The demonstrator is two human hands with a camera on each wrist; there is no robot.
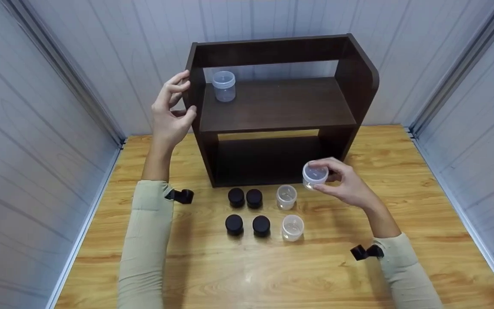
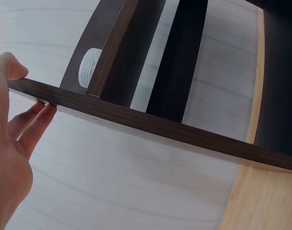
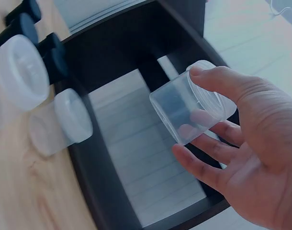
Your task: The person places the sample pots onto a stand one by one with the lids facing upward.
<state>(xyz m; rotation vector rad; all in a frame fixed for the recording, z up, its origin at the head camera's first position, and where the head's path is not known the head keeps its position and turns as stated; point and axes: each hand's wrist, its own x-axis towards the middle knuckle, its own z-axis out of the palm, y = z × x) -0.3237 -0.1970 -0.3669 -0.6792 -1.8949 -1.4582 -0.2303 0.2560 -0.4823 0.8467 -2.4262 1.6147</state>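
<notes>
In the head view my left hand (image 1: 172, 109) is at the left side panel of a dark brown two-tier shelf (image 1: 277, 105). The left wrist view shows its thumb and fingers (image 2: 35, 128) on opposite sides of that panel's edge, gripping it. My right hand (image 1: 345, 184) holds a clear plastic jar (image 1: 315, 174) with a translucent lid, in front of the shelf's lower right. Thumb and fingers are around the jar (image 3: 179, 108), which looks see-through and hollow in the right wrist view. Another clear lidded jar (image 1: 224, 88) stands on the upper tier, at the left.
Two more clear jars, one behind (image 1: 287, 197) and one in front (image 1: 293, 227), stand on the wooden floor before the shelf. Left of them are several small black-topped jars, including a front one (image 1: 261, 225). Pale panel walls (image 1: 37, 128) enclose the sides and back.
</notes>
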